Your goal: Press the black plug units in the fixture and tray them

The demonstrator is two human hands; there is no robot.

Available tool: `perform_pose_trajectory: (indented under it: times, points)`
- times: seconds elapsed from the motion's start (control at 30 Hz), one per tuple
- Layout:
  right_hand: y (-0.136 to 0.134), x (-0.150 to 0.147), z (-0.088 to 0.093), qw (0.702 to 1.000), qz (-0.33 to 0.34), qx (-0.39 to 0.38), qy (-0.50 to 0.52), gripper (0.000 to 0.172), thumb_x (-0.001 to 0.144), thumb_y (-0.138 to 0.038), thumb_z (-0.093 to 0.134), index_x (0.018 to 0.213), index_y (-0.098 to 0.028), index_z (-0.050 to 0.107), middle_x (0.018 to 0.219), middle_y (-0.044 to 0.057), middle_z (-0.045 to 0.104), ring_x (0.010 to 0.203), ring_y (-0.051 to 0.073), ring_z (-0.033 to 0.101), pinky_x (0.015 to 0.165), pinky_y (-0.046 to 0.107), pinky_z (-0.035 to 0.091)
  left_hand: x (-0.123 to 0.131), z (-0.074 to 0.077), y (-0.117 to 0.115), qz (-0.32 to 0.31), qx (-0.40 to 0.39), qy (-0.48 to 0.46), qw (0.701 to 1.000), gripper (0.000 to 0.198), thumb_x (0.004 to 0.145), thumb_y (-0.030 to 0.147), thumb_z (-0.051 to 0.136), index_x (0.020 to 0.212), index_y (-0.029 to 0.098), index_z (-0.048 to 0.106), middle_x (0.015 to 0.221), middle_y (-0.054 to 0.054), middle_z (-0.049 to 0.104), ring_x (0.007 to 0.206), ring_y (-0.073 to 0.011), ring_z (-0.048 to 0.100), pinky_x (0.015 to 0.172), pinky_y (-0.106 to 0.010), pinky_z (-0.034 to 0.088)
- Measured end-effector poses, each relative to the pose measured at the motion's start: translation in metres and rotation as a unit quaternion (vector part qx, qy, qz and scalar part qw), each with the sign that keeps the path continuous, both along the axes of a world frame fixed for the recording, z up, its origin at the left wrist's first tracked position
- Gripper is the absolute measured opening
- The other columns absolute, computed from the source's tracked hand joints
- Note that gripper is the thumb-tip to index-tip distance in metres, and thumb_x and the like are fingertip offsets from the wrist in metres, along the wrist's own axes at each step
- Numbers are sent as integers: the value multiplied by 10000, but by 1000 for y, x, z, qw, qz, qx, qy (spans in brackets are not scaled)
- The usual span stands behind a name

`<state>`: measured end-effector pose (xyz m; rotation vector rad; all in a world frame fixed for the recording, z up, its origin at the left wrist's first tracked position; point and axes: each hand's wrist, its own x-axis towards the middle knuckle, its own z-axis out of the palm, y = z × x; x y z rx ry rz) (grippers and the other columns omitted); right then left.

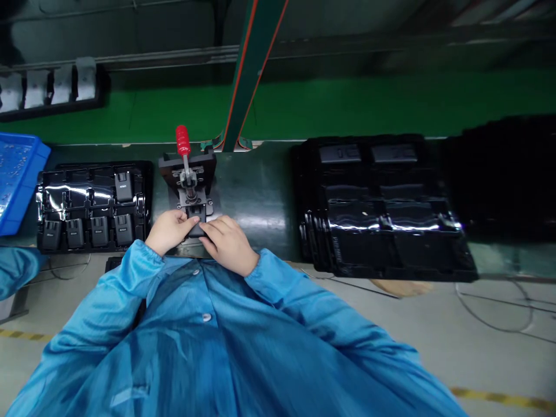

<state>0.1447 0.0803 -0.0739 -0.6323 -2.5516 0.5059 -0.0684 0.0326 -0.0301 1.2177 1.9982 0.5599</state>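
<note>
A small black plastic case (197, 230) sits at the foot of a toggle-clamp fixture (189, 179) whose red handle stands up. From the left, my left hand (169, 230) is closed on the case, its thumb lying over the top. My right hand (229, 242) holds the opposite side, with fingertips pressed on its upper face. Parts of the case are hidden under my fingers. To the left, a black blister tray (93, 209) carries several similar black cases with pale lettering, one in the back row and the others along the front.
Stacked black trays (391, 237) stand to the right, with two dark pieces in the back pockets. A blue bin (21, 174) is at the far left. Behind the bench runs a green surface (347, 104), and a green post (252, 75) rises behind the fixture.
</note>
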Motion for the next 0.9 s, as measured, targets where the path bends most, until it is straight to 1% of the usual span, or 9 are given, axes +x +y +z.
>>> perform_pose_trajectory:
  times: [0.1, 0.23, 0.33, 0.53, 0.7, 0.8, 0.9]
  points:
    - [4, -1, -4, 1000, 7, 0, 4, 340, 1080, -326, 603, 1331, -125, 714, 1186, 150, 767, 1084, 312, 617, 959, 489, 555, -1, 1, 0, -12, -25, 48, 998, 560, 880, 701, 621, 591, 231, 524, 535, 24, 481, 562, -159, 444, 582, -320, 278]
    - [4, -1, -7, 1000, 14, -16, -3, 336, 1081, -318, 596, 1353, -154, 707, 1199, 147, 756, 1100, 307, 612, 975, 496, 558, -1, 2, -2, -18, -56, 65, 996, 600, 895, 734, 581, 565, 233, 554, 532, 2, 510, 566, -178, 485, 589, -332, 290]
    - [2, -1, -9, 1000, 8, -28, -7, 336, 1080, -307, 585, 1352, -153, 709, 1208, 154, 738, 1103, 302, 608, 975, 491, 564, 0, 0, -2, -29, -62, 84, 994, 618, 917, 738, 562, 559, 235, 569, 547, -13, 533, 580, -187, 501, 594, -339, 287]
    - [-1, 0, -11, 999, -8, -36, -4, 333, 1076, -289, 574, 1328, -133, 724, 1176, 160, 716, 1066, 295, 600, 953, 485, 578, 2, -2, -2, -54, -71, 119, 989, 626, 941, 735, 561, 561, 238, 550, 578, -26, 558, 594, -193, 514, 597, -338, 270]
    - [-2, 2, -12, 998, -8, -52, 18, 300, 1068, -261, 568, 1289, -150, 739, 1185, 154, 723, 1085, 287, 612, 973, 482, 578, 6, 5, -2, -88, -62, 166, 980, 615, 992, 722, 497, 616, 242, 580, 676, -73, 661, 653, -226, 576, 598, -329, 251]
    - [-2, 2, -13, 997, -8, -66, 33, 282, 1061, -239, 567, 1266, -161, 744, 1179, 150, 729, 1093, 283, 621, 985, 489, 575, 9, 8, -3, -115, -58, 210, 969, 607, 1032, 687, 453, 664, 238, 630, 746, -103, 718, 693, -247, 626, 593, -329, 238]
    - [-2, 1, -12, 997, -9, -65, 28, 288, 1060, -240, 567, 1274, -157, 741, 1174, 149, 723, 1096, 283, 616, 988, 485, 570, 10, 8, -4, -128, -66, 246, 959, 614, 1048, 687, 429, 730, 233, 692, 786, -118, 748, 722, -260, 666, 586, -326, 244]
